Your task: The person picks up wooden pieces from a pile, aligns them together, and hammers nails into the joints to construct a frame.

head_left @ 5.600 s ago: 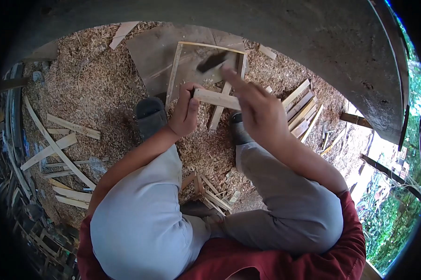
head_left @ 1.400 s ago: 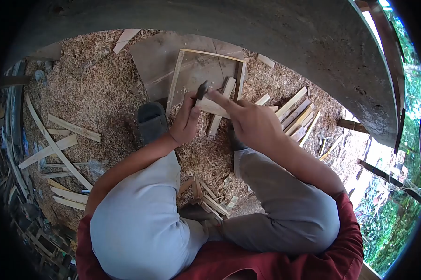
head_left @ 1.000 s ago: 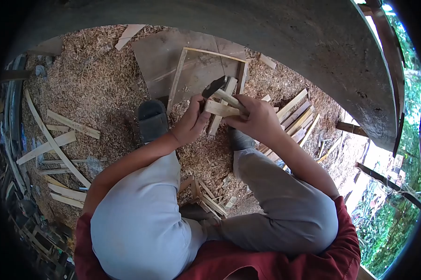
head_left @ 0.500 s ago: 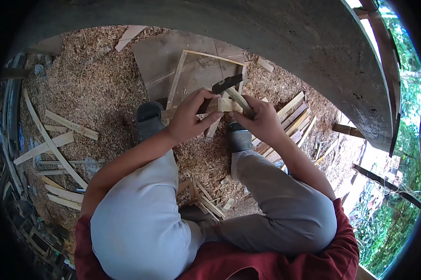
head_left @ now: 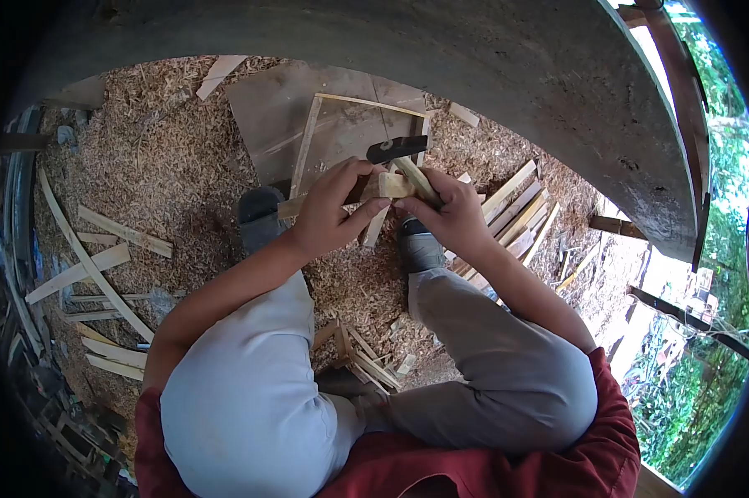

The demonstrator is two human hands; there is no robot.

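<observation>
My left hand (head_left: 333,203) is closed around a wooden strip, whose end sticks out to the left of the hand. Its thumb and fingertips reach a pale wooden block (head_left: 394,185) between both hands. A hammer (head_left: 397,148) with a dark head and a pale wooden handle is in my right hand (head_left: 456,214), the head pointing away from me above the block. The right fingertips are right at the block's lower edge. Beyond the hands, a thin wooden frame (head_left: 306,141) reaches over a flat board (head_left: 266,108); its near side is partly hidden by my hands.
Wood shavings (head_left: 167,141) cover the ground. Cut strips (head_left: 515,207) lie in a pile at the right, and more slats (head_left: 84,270) at the left. Offcuts (head_left: 362,357) rest between my legs. A large grey beam (head_left: 507,58) arches across the top.
The hammer head has tilted to lie more level, and the block has turned slightly, showing its end more. The whole view has shifted a little; both grips stay the same.
</observation>
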